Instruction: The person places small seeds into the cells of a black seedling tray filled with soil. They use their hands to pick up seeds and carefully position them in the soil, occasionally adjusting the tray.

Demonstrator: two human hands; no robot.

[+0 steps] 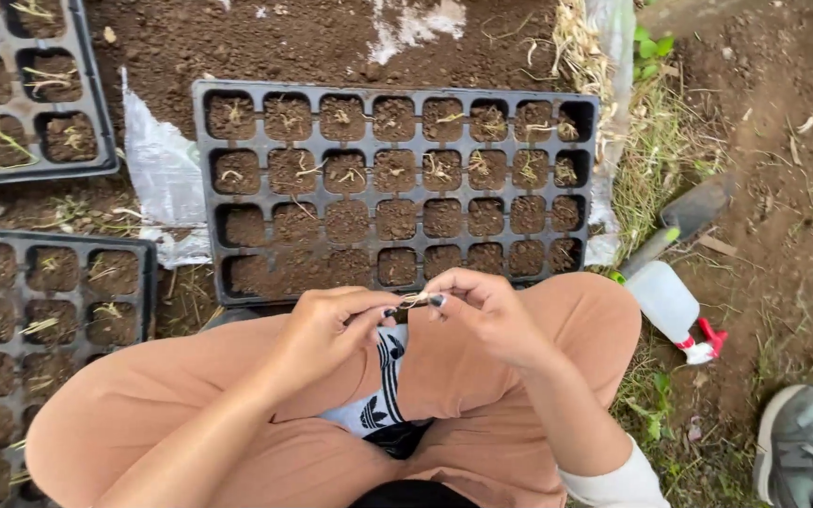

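my left hand (326, 329) and right hand (482, 310) pinch one pale seedling (414, 300); next it likely needs an empty cell in the black seed tray (207, 188).

We see the big tray (201, 188) in front of the knees, two more trays (96, 103) (148, 282) to its left, and a spray bottle (665, 301) and trowel (689, 212) on its right

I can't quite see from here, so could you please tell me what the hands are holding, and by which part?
Both hands, left hand and right hand, pinch a thin pale seedling sprout between fingertips, one at each end.
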